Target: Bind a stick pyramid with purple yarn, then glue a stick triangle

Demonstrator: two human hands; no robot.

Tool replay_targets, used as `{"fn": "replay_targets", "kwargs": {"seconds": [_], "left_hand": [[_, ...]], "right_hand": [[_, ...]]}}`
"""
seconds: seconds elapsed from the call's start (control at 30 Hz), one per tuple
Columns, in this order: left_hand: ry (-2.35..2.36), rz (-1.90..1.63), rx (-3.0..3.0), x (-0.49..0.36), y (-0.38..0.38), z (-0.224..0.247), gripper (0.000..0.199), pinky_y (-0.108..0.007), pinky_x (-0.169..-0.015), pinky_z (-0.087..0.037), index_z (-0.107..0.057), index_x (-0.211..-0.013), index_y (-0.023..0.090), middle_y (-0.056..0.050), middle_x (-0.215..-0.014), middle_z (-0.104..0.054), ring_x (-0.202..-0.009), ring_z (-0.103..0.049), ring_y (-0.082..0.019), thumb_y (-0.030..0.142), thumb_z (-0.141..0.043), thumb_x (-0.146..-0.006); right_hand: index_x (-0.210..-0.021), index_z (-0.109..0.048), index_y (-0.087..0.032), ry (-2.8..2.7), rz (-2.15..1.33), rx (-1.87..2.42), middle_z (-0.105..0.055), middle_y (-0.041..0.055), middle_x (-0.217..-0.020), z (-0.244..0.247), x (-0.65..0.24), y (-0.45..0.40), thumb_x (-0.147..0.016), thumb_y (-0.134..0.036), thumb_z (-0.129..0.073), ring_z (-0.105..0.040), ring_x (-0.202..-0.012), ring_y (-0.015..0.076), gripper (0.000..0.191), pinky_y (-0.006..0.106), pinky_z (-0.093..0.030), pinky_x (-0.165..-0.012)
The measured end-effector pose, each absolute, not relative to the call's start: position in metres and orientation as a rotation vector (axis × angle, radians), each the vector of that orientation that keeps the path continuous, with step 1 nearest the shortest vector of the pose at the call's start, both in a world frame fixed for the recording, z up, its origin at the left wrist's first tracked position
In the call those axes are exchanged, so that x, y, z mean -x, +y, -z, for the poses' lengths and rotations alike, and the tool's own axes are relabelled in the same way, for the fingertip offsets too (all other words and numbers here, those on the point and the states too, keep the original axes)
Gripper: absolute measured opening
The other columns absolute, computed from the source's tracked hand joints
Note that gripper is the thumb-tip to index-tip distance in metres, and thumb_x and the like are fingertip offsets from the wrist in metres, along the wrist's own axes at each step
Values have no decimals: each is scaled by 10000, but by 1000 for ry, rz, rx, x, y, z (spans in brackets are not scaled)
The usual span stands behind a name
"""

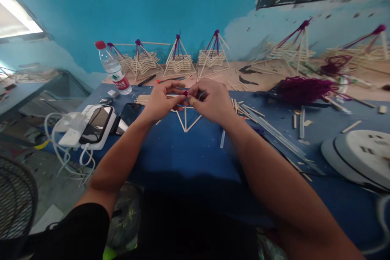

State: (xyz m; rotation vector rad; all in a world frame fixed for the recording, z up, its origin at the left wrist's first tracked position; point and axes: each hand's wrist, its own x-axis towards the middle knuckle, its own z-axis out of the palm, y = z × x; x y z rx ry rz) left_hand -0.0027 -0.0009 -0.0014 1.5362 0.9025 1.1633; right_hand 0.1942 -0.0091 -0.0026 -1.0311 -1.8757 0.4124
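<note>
My left hand (160, 99) and my right hand (211, 99) meet over the middle of the blue table, fingertips pinched around a small bit of purple yarn (185, 93). Just below them, thin wooden sticks (185, 120) converge to a point on the near side. My hands cover the upper part of these sticks, so how the yarn runs there is hidden. A bundle of loose sticks (141, 99) lies beside my left hand. More short sticks (236, 106) are scattered past my right hand.
Several stick frames with purple-tied tops, such as this one (178, 55), line the wall. A water bottle (114, 69), phones (97, 124) and cables stand left. To the right are a purple yarn heap (307, 89), clear glue sticks (274, 132) and a white round power strip (359, 156).
</note>
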Motion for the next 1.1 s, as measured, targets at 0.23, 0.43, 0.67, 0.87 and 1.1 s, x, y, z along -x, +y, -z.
{"fn": "replay_targets", "kwargs": {"seconds": [0.23, 0.43, 0.67, 0.87, 1.1], "left_hand": [[923, -1142, -1378, 0, 2, 3, 329, -258, -610, -664, -687, -1113, 144, -57, -900, -819, -721, -821, -175, 85, -853, -836], [959, -1131, -1301, -7, -6, -5, 319, -199, -577, -608, -677, -1113, 133, -11, -839, -801, -673, -799, -136, 46, -816, -840], [939, -1050, -1202, -9, -12, -9, 327, -194, -619, -610, -683, -1167, 132, -21, -856, -815, -732, -819, -142, 58, -784, -865], [912, -1108, -1214, -10, -8, -3, 363, -186, -581, -602, -664, -1174, 144, 14, -802, -789, -669, -799, -130, 35, -765, -842], [927, -1185, -1369, -9, -5, 4, 373, -184, -525, -583, -670, -1189, 150, -23, -899, -816, -675, -798, -136, 93, -776, -836]], "right_hand": [[-773, -745, -202, -1874, -534, 1020, -738, 43, -800, 1, -201, -8, -792, -190, -673, -640, -730, 173, 76, 340, -498, -691], [-893, -782, -210, -1760, -626, 951, -775, 55, -883, 1, -201, -7, -792, -235, -717, -665, -769, 183, 122, 331, -532, -680], [-783, -747, -225, -1776, -553, 947, -765, 68, -908, 3, -198, -6, -863, -237, -712, -663, -826, 206, 88, 373, -540, -737], [-792, -658, -228, -1812, -486, 961, -716, 55, -886, 5, -197, -6, -880, -201, -667, -627, -859, 211, 93, 375, -488, -762], [-806, -622, -228, -1813, -542, 967, -677, 42, -866, 9, -192, -4, -923, -196, -623, -568, -825, 197, 122, 378, -457, -796]]}}
